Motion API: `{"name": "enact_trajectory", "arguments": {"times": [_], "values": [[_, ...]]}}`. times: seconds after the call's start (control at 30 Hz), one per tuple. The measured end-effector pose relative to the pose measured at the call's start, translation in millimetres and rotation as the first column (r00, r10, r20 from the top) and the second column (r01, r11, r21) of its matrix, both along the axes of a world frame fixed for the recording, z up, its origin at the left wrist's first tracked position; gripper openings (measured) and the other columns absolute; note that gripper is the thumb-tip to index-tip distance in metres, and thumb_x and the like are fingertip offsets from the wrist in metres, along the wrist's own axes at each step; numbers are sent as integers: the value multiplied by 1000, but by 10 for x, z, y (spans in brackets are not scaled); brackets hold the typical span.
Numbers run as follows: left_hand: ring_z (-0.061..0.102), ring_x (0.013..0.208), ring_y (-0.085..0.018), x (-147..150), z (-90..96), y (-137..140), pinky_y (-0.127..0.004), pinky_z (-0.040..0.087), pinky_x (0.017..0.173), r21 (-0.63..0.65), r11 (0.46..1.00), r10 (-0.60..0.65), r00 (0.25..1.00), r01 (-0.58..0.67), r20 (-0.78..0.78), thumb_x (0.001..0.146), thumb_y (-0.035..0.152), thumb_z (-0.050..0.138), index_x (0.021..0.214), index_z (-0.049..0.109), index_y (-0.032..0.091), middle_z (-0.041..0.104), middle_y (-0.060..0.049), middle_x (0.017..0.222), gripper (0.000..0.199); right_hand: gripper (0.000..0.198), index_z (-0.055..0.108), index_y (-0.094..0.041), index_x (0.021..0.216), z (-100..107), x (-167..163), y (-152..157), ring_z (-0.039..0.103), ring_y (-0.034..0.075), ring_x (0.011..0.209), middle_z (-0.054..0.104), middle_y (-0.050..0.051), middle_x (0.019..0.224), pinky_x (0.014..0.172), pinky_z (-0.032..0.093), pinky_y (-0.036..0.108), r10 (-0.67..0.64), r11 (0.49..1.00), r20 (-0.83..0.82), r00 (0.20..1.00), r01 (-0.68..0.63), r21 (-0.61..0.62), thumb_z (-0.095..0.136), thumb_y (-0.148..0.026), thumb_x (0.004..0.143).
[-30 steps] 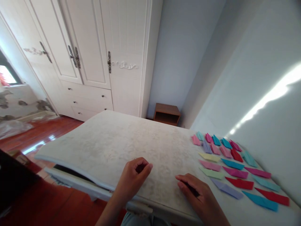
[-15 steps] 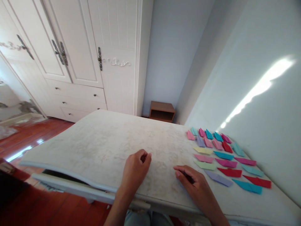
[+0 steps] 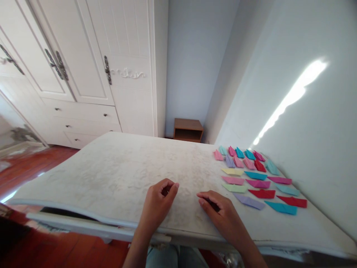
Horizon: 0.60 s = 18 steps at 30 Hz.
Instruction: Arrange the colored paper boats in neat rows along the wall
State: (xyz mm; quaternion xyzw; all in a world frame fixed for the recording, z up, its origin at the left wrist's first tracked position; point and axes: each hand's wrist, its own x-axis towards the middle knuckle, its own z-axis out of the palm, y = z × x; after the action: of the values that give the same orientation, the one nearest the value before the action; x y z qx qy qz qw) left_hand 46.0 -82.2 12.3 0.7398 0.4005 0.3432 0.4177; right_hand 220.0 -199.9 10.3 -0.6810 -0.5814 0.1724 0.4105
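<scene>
My left hand (image 3: 158, 201) rests on the white table (image 3: 117, 167) near its front edge, fingers curled in and thumb close to them, with nothing visible inside. To its right lies my right hand (image 3: 219, 210), also loosely curled on the tabletop and holding nothing I can see. A gap of bare table separates the two. Beyond my right hand are several folded paper shapes in rows. Nearest to it are a lavender one (image 3: 249, 201), a light green one (image 3: 234, 188), a red one (image 3: 262, 194) and a blue one (image 3: 281, 207).
More folded papers, including a yellow one (image 3: 232, 171), fill the table's right side along the wall (image 3: 306, 123). Past the far edge stands a small brown cabinet (image 3: 188, 123). A white wardrobe (image 3: 131, 96) stands at the left back. A drawer front (image 3: 75, 226) sticks out under the table.
The view has swung slightly to the right, so the papers and furniture appear further left. My hands stay curled at about the same place on the table.
</scene>
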Motion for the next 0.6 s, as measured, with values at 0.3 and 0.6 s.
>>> {"name": "enact_trajectory", "arguments": {"times": [0.3,0.6], "values": [[47,54,-12,-28,1,-2,-22,36,52,-109,994,-19,997,27,75,86,50,54,68,58,15,52,0,60,40,29,70,-19,104,-14,5,-15,64,19,86,69,7,96,75,50,30,36,999,42,998,-36,-8,48,-36,97],[48,55,-12,-34,14,-12,-21,36,52,-126,992,-21,997,30,67,86,50,56,67,58,15,53,0,60,40,26,69,-18,105,-25,12,-32,61,18,81,67,7,89,72,49,29,73,997,60,996,-73,12,48,-32,97]]}}
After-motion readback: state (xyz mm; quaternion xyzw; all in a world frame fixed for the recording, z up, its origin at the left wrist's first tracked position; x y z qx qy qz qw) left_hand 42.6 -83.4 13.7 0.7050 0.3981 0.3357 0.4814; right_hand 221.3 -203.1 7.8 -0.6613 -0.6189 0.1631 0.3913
